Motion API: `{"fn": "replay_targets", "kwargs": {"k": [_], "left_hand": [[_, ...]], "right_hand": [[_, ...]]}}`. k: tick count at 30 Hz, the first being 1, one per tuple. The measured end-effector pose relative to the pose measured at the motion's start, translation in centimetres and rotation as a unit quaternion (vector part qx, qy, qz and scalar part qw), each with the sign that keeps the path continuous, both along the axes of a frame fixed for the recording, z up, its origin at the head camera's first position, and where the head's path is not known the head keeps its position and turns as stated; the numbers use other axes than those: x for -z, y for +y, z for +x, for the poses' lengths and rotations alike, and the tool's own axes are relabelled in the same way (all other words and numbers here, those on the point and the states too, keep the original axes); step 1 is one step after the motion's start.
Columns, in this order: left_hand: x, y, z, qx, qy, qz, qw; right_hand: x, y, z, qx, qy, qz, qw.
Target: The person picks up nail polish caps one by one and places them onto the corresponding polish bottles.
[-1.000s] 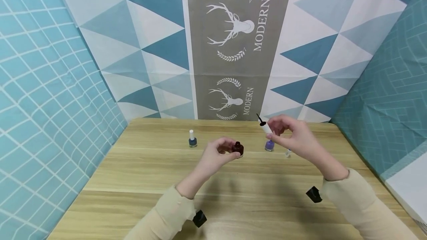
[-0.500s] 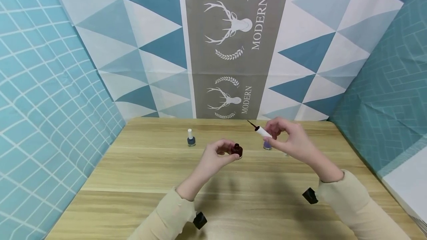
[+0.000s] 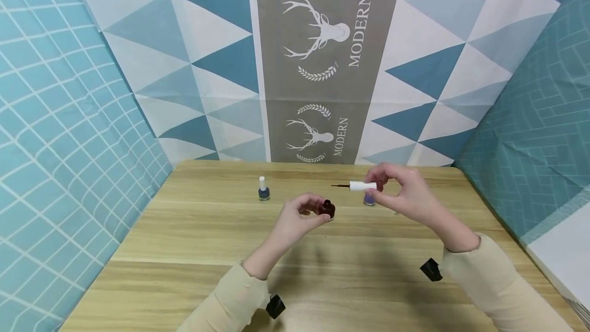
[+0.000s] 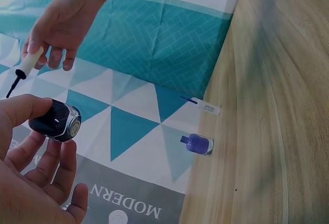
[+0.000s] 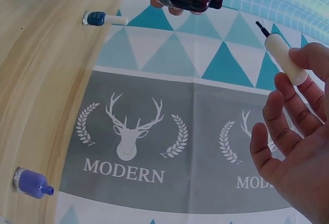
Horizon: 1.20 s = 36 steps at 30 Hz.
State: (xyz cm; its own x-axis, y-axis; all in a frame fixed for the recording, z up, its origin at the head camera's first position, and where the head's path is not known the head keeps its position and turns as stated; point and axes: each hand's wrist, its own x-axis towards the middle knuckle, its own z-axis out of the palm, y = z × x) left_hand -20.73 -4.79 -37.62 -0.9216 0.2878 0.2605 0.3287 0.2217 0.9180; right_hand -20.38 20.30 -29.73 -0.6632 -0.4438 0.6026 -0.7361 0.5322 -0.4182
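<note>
My left hand [image 3: 299,214] pinches a dark red nail polish bottle [image 3: 327,209] by its sides, above the table. The bottle's neck is bare, as the right wrist view shows. To its right, my right hand [image 3: 403,188] holds a white nail polish cap [image 3: 362,186] between thumb and fingers. Its thin dark brush [image 3: 340,186] points left, level, a little above and apart from the bottle's neck. Behind that cap, a purple nail polish bottle [image 3: 369,200] stands partly hidden; the left wrist view shows it uncapped [image 4: 198,144].
A dark blue nail polish bottle [image 3: 264,191] with a white cap stands upright at the back left of the wooden table [image 3: 193,234]. Near the purple bottle lies another white cap [image 4: 208,107] with a purple brush. Patterned cloth [image 3: 313,81] hangs behind the table.
My right hand has moved slightly left and turned the cap, so its brush swings from pointing up-left to level. My left hand with the dark red bottle stays nearly still.
</note>
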Motion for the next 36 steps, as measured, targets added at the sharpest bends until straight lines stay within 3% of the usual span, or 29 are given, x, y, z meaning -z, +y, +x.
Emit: {"fn": "replay_targets", "kwargs": {"k": [20,36], "left_hand": [[-0.7,-0.1,0.5,0.026,0.025,0.004,0.9993],[-1.0,-0.2,0.7,0.033,0.028,-0.006,0.9990]], "right_hand": [[-2.1,-0.2,0.4,-0.023,0.010,0.040,0.999],[-2.4,-0.5,0.1,-0.055,0.025,0.057,0.997]]}}
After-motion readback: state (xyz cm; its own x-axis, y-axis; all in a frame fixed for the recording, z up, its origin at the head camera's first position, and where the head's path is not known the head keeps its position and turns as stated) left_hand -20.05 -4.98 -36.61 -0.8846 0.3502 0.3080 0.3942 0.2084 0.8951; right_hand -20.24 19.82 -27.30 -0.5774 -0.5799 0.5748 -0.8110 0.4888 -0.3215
